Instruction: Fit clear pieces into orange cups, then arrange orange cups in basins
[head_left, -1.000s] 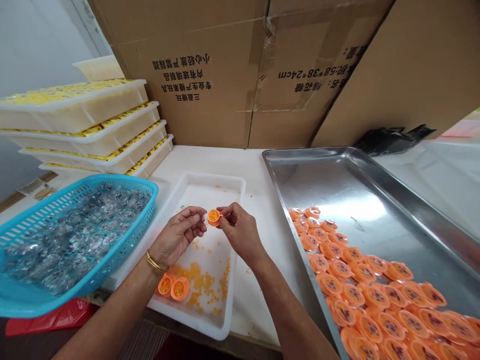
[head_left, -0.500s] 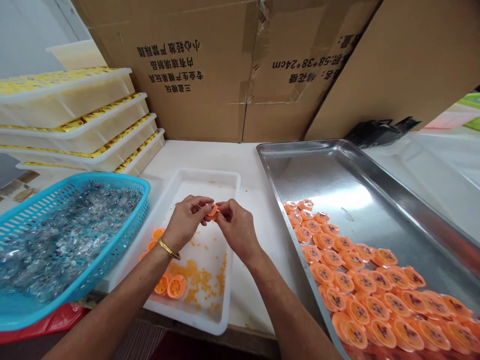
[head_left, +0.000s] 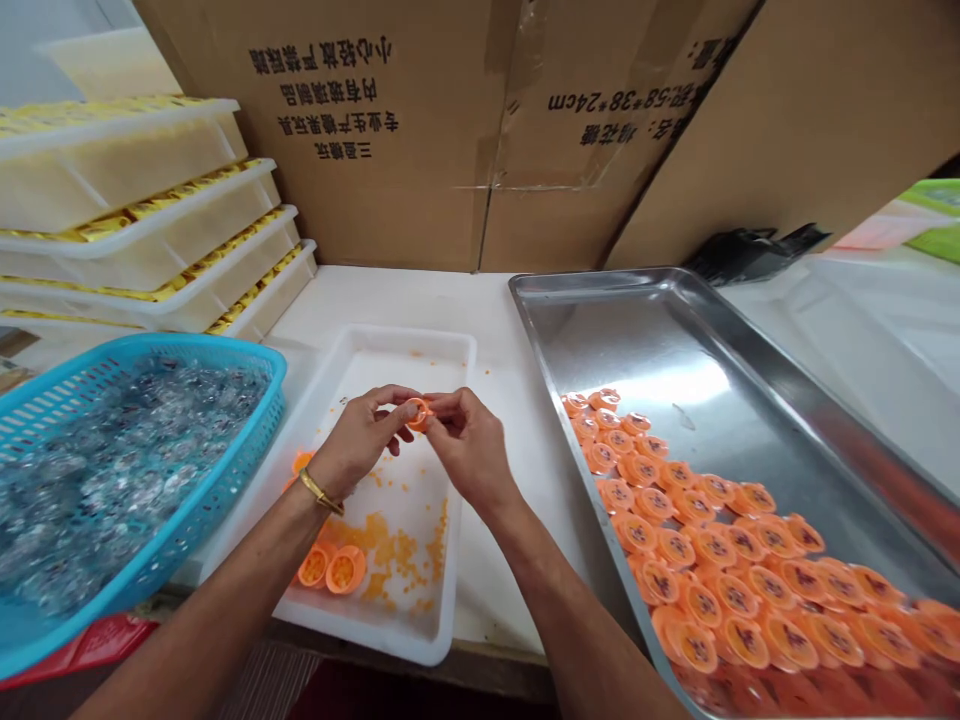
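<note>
Since a second earlier, the left hand (head_left: 367, 430) had come across to the orange cup (head_left: 419, 417), and each hand's grip was closed on it, the right hand (head_left: 472, 445) opposite, above the white tray (head_left: 448, 600) at the tabletop's (head_left: 397, 290) front edge. Uneven squeezing could have tipped the cup and spilled any contents; its inside was hard to see. A dipping left wrist might have knocked the two filled cups (head_left: 346, 570). Toward the left edge stood the blue basket (head_left: 247, 460), toward the right the metal tray (head_left: 637, 340); cardboard (head_left: 420, 215) blocked the far edge.
</note>
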